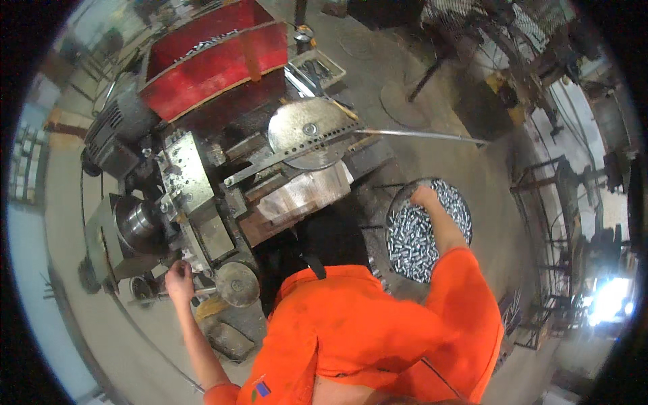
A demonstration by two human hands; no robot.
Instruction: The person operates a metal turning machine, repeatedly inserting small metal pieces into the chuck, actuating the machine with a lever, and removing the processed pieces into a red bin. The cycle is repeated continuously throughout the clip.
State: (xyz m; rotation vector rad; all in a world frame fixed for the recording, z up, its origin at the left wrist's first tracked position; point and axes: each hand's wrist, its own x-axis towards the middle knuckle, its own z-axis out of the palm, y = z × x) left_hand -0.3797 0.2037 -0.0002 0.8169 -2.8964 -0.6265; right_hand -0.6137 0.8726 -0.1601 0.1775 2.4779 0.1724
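Observation:
My right hand (424,196) reaches into a round tub (470,228) at the right, at the far side of a heap of small shiny metal cylinders (413,244). Its fingers are curled against the pieces; whether one is between them is hidden. On the left, my left hand (179,281) is raised beside the machine's metal chuck (140,220), its fingers closed in a pinch. What they hold, if anything, is too small to make out. Just below that hand, a bar handle (202,291) runs to a round metal handwheel (237,284).
A red metal bin (216,73) with metal pieces inside stands on the machine's far end. A large disc (307,128) carries a perforated bar, and a long rod (425,136) sticks out to the right. A grey motor (120,128) sits at the far left. Racks (550,223) line the right side.

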